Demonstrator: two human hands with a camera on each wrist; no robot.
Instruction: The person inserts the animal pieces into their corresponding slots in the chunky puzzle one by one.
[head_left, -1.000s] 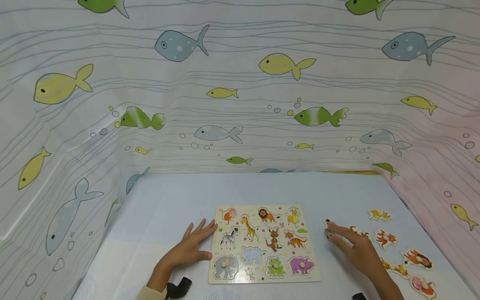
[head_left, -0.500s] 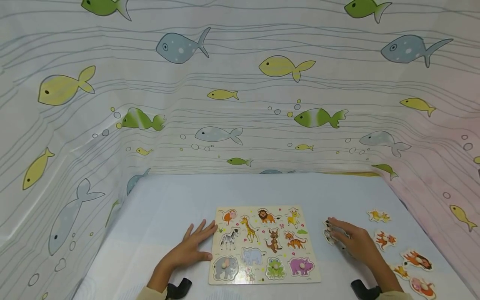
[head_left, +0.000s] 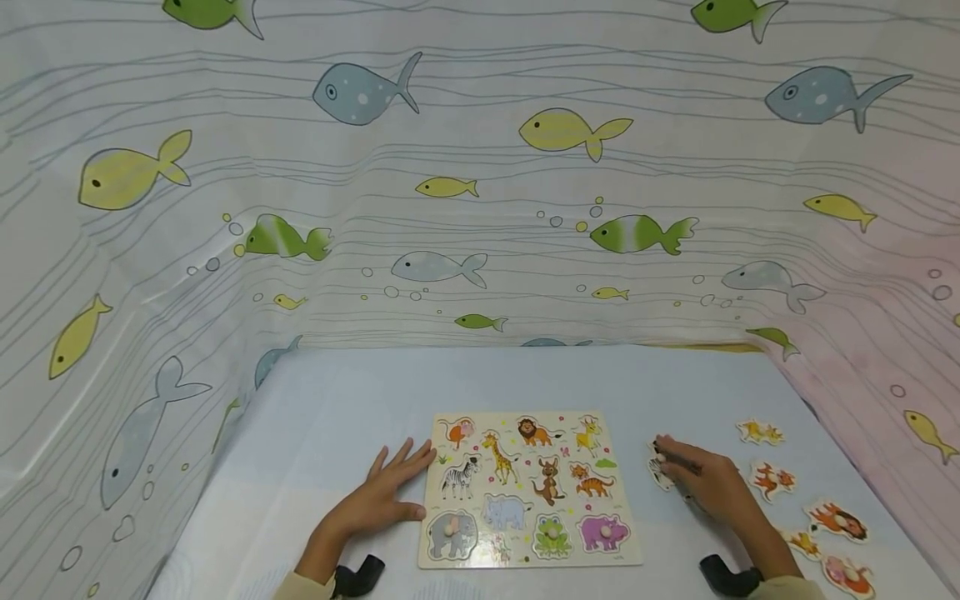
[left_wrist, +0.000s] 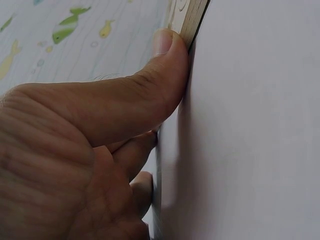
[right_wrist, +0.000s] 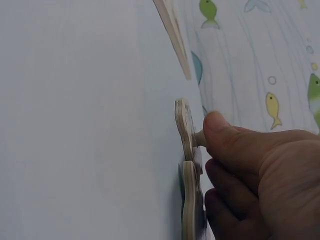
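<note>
A wooden animal puzzle board (head_left: pixel 491 421) lies flat on the table. My left hand (head_left: pixel 378 498) rests at its left side, fingers spread, with the thumb (left_wrist: pixel 172 50) touching the board's edge in the left wrist view. To the right of the board, my right hand (head_left: pixel 716 487) pinches the knob (right_wrist: pixel 201 138) of a zebra puzzle piece (head_left: pixel 657 473). This piece (right_wrist: pixel 185 127) stands a little ahead of another wooden piece (right_wrist: pixel 190 205) in the right wrist view. The hand partly covers the pieces beneath it.
Elephant (head_left: pixel 442 546), frog (head_left: pixel 551 546) and hippo (head_left: pixel 588 529) pieces with knobs sit in the board. Loose pieces lie at the right, including a lion (head_left: pixel 838 521), a monkey (head_left: pixel 847 575), an orange animal (head_left: pixel 772 481) and a yellow one (head_left: pixel 760 432). A fish-print curtain (head_left: pixel 510 225) surrounds the table.
My right hand has shifted slightly forward over the pieces, and its fingers have come together on the zebra piece's knob. My left hand has stayed at the board's edge.
</note>
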